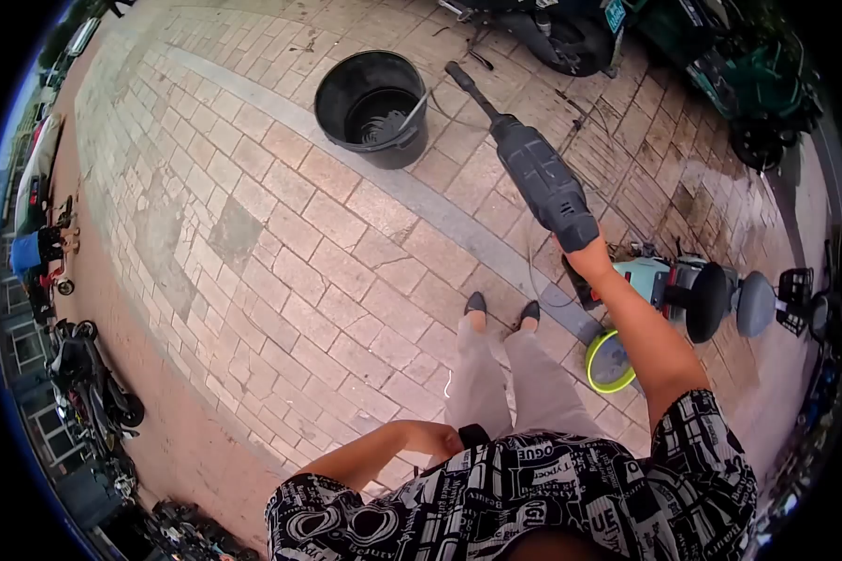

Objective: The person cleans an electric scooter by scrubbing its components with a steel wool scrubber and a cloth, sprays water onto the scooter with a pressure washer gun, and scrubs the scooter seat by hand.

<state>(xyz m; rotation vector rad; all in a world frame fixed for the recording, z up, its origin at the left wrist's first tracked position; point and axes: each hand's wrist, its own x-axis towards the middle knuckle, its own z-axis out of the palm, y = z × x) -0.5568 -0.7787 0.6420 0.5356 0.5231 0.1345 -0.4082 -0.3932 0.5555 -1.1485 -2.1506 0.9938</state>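
My right hand is wrapped round the rear of a dark grey cordless pressure washer gun. Its long nozzle points up and left, past the right side of a black bucket on the paving. Inside the bucket lies something coiled, and a grey stick-like piece leans on its rim. A thin hose hangs in a loop below the gun. Close to my waist, my left hand is bent inward with curled fingers, beside a small black object whose kind I cannot make out.
A yellow-green rimmed basin stands by my right foot, next to a light teal machine. Parked scooters line the top right. Motorbikes and a person in blue are at the left. Brick paving lies underfoot.
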